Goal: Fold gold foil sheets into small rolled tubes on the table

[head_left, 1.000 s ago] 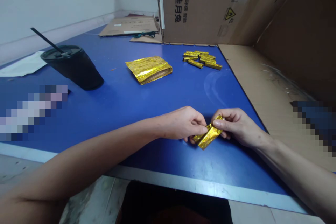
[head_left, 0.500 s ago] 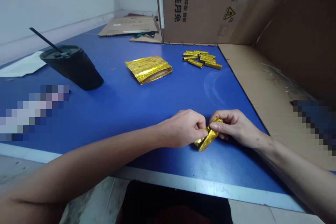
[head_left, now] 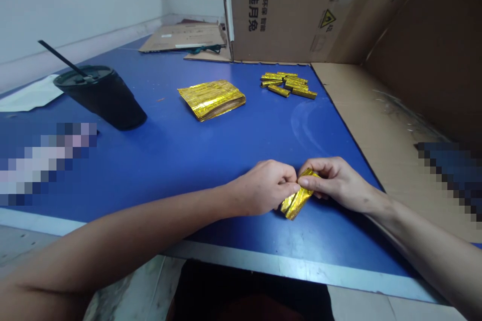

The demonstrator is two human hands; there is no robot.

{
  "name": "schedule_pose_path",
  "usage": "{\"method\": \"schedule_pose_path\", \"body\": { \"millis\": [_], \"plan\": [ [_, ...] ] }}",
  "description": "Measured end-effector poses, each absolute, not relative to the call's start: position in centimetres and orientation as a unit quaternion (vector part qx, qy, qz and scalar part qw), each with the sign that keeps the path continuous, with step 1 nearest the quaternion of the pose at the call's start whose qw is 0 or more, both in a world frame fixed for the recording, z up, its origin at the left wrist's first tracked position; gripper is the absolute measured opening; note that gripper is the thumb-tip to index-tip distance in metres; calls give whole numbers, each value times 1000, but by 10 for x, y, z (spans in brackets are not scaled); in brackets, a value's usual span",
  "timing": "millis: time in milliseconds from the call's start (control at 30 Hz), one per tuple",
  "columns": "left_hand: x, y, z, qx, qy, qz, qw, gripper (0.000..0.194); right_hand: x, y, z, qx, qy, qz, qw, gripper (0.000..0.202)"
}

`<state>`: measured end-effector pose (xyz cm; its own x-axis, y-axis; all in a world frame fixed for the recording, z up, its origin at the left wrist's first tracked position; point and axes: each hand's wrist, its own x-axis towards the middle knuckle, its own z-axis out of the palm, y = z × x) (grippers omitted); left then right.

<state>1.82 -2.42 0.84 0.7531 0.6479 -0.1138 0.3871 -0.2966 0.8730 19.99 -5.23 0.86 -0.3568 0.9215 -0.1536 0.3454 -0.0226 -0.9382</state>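
Note:
Just above the front part of the blue table, both hands pinch one folded piece of gold foil paper (head_left: 297, 202). My left hand (head_left: 265, 188) is closed, its thumb and curled fingers on the paper's left edge. My right hand (head_left: 335, 180) grips the upper right end between thumb and fingers. The paper is folded lengthwise into strips and slants down to the left; its upper part is partly covered by my fingers. Farther back lies a stack of gold foil paper (head_left: 211, 99). To its right is a small pile of folded gold strips (head_left: 291, 85).
A black tumbler (head_left: 103, 95) with a straw stands on the left of the blue table (head_left: 158, 160). Cardboard panels (head_left: 286, 20) wall the back and right. Flat cardboard (head_left: 181, 36) lies at the far left, and a blurred-out item (head_left: 45, 163) lies near the left edge.
The two halves of the folded gold paper sit closer together, and my left thumb has shifted slightly right along it. The view has drifted a little; the stack and pile stay put.

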Motion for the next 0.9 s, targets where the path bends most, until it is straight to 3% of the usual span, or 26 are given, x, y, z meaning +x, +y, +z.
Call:
{"method": "schedule_pose_path", "body": {
  "millis": [267,467,600,767,900],
  "plan": [
    [22,-22,11,715,338,140,596,15,193,-56,5,-488,-570,517,412,27],
    [22,-26,11,727,333,146,583,16,194,-56,4,-500,-569,526,387,23],
    [24,-26,8,709,336,143,603,17,194,-57,5,-482,-560,535,410,20],
    [26,-22,7,659,362,144,643,17,196,-57,6,-436,-549,565,435,29],
    [26,-19,9,650,368,150,648,17,198,-55,6,-403,-553,592,426,22]
  ]
}}
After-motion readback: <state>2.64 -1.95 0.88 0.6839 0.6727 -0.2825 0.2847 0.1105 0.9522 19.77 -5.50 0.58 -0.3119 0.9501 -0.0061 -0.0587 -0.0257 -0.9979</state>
